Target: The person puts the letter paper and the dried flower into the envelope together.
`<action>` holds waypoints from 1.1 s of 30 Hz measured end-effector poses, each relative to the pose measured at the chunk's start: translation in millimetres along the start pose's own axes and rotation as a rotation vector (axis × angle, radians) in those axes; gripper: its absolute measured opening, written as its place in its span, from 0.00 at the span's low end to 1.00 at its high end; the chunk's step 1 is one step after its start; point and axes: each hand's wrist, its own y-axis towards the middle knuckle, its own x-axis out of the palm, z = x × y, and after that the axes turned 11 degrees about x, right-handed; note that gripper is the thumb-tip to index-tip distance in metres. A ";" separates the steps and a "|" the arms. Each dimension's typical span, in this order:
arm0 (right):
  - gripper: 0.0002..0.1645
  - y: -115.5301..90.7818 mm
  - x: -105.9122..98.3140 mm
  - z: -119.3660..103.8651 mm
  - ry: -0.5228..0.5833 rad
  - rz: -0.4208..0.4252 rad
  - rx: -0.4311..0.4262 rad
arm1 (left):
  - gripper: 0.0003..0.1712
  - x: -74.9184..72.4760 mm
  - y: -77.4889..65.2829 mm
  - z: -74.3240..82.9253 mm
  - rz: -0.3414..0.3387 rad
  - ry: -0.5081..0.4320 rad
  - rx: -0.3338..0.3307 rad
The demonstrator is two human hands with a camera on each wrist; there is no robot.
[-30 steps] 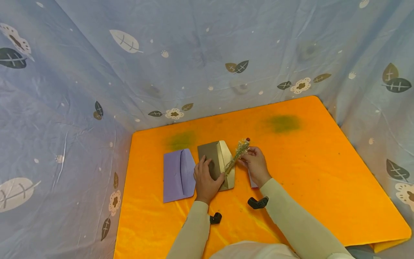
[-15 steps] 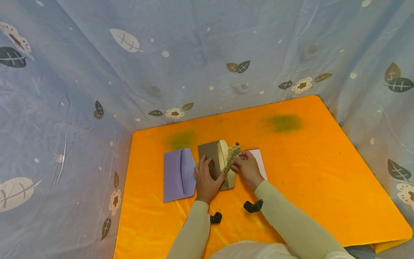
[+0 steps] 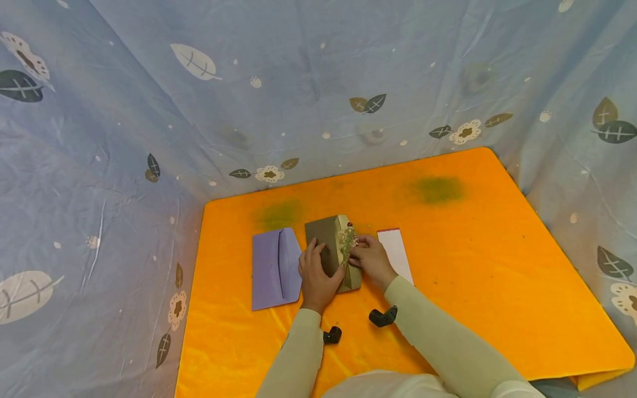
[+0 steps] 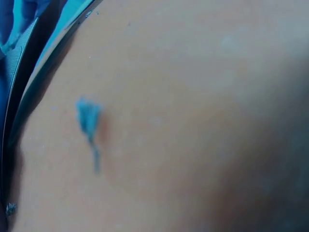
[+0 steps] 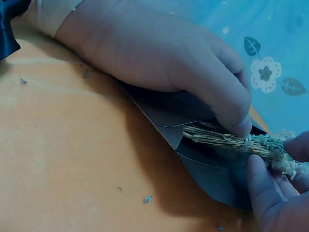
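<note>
A bronze envelope (image 3: 318,228) lies on the orange cloth with its paler flap spread to the right. My left hand (image 3: 319,279) rests flat across its body, thumb at the mouth beside the stems. Between the fingertips of my right hand (image 3: 374,261) is a small bunch of dried flowers (image 3: 348,243) with a red bit at its top. In the right wrist view the bunch's straw stems (image 5: 212,137) point into the mouth of the envelope (image 5: 203,176), and the left thumb (image 5: 236,113) comes down right at them. Stem ends are partly hidden.
A purple envelope (image 3: 265,271), flap open, lies left of the left hand. Right of the bronze one is a white card (image 3: 395,249) with a red edge. Loose flower crumbs (image 5: 147,199) and a blurred sprig (image 4: 88,121) lie on the cloth. Patterned curtains (image 3: 308,110) stand around.
My right hand has moved left with the dried flowers, bringing them over the bronze envelope's flap and mouth. The white card has come into view behind it. The left hand stays put.
</note>
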 end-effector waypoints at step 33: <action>0.30 -7.6 9.9 0.1 -0.062 -0.158 0.043 | 0.38 -0.2 -0.6 -1.3 0.015 -0.020 0.015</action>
